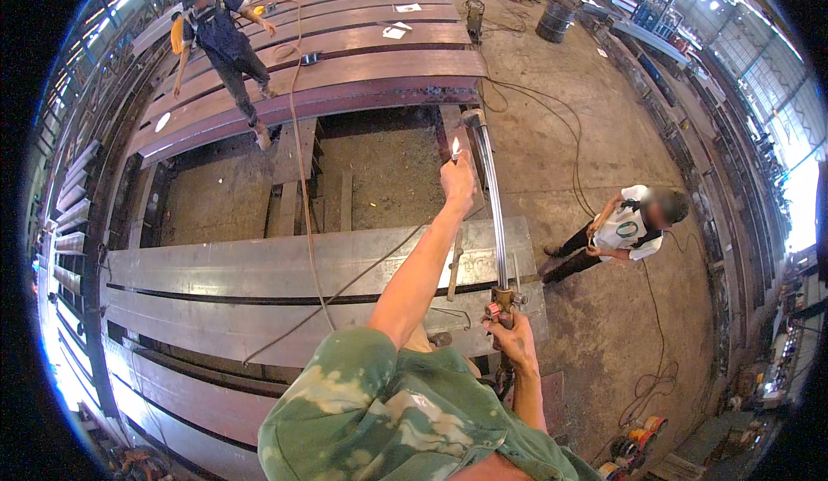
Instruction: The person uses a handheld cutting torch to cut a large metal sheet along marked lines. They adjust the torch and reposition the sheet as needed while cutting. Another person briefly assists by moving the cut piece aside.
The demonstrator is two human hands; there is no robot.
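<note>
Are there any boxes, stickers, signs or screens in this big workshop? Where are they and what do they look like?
No boxes, signs or screens show.
White paper sheets: two flat pale pieces lying on the reddish-brown steel beams at the far end, near the top middle.
White oval mark: a small pale patch, maybe a sticker, on the left end of those beams; too small to tell.
Dark drum: a round black barrel on the concrete floor, top right; no label visible.

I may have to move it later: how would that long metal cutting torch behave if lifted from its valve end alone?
The long metal cutting torch looks stiff: its paired tubes run straight to the bent tip. Held only at the valve end, where the right hand grips, it would probably feel tip-heavy. Any trailing hose would likely drag. The left hand holds a small flame near the tip.
</note>
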